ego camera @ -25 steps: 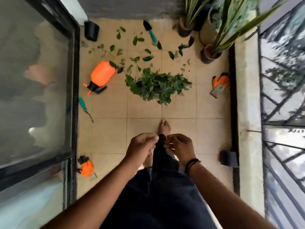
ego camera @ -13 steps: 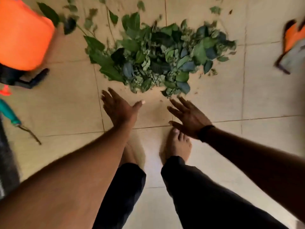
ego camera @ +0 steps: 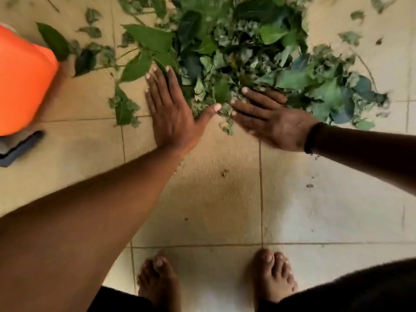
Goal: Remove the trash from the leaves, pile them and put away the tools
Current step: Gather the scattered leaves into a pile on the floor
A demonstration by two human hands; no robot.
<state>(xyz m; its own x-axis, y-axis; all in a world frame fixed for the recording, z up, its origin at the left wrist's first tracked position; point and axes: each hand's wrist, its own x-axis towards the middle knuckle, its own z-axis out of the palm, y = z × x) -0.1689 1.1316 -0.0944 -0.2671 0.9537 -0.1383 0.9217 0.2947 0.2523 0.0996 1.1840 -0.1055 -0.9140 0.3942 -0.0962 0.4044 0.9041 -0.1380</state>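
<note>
You risk scattering more than you gather here. The leaf pile (ego camera: 243, 55) is loose and light, with stray leaves (ego camera: 90, 52) already spread over the floor (ego camera: 202, 199) on the sprayer's side of the pile, so a fast sweep with flat hands would likely push small bits outward instead of inward. Any trash buried among the leaves is not visible, so you may also pack it deeper if you press the heap together before sorting through it. The orange sprayer (ego camera: 24, 82) sits close to the pile, beside your left forearm; a wide sweep could knock it.

Your left hand (ego camera: 171, 109) lies flat with fingers straight, at the near edge of the pile on the sprayer's side, its fingertips touching the outer leaves. Your right hand (ego camera: 270, 118) is also released, fingers extended, reaching into the pile's near edge from the side away from the sprayer. Neither hand is grasping anything. The pile lies just beyond both hands, farther from your bare feet (ego camera: 159, 282).
</note>
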